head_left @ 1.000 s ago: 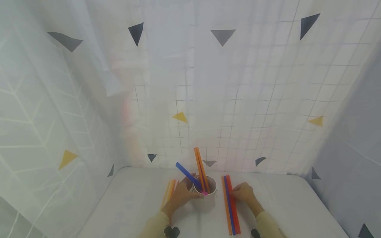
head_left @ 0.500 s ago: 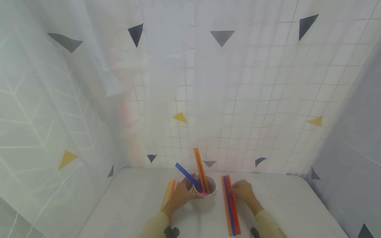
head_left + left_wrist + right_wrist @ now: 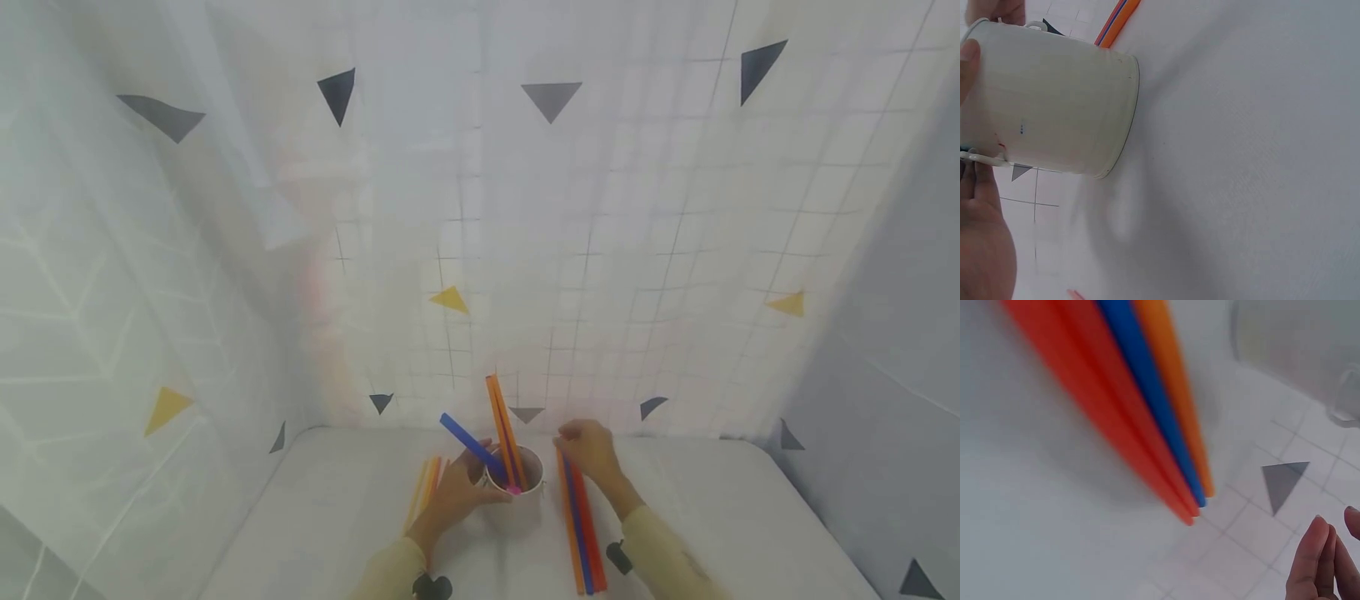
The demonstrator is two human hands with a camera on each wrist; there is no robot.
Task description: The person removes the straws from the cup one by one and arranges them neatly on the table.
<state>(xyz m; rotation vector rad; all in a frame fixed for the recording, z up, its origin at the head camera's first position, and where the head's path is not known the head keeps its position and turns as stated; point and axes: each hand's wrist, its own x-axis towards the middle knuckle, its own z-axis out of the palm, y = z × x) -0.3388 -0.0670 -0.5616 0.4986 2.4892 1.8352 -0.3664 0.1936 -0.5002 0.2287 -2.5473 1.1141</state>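
My left hand [image 3: 452, 497] grips a small white bucket [image 3: 517, 518] round its side, thumb near the rim. From the bucket lean a blue stick [image 3: 467, 433] and orange sticks [image 3: 501, 417], with a pink tip [image 3: 513, 490] at the rim. To its right lie long sticks side by side: orange [image 3: 570, 525], blue [image 3: 581, 525] and red [image 3: 592, 533]. Over their far ends hovers my right hand [image 3: 594, 458]. In the right wrist view its fingers [image 3: 1314, 556] are fairly straight, thumb apart, holding nothing visible.
Yellow and orange sticks [image 3: 422, 487] lie left of the bucket, partly hidden behind my left hand and forearm. The white table [image 3: 697, 500] meets a patterned cloth backdrop [image 3: 637, 250] at its far edge. Cloth also hangs at both sides.
My right hand has left the red stick's side and moved left and away from me to the far ends of the row. My left hand stays on the bucket.
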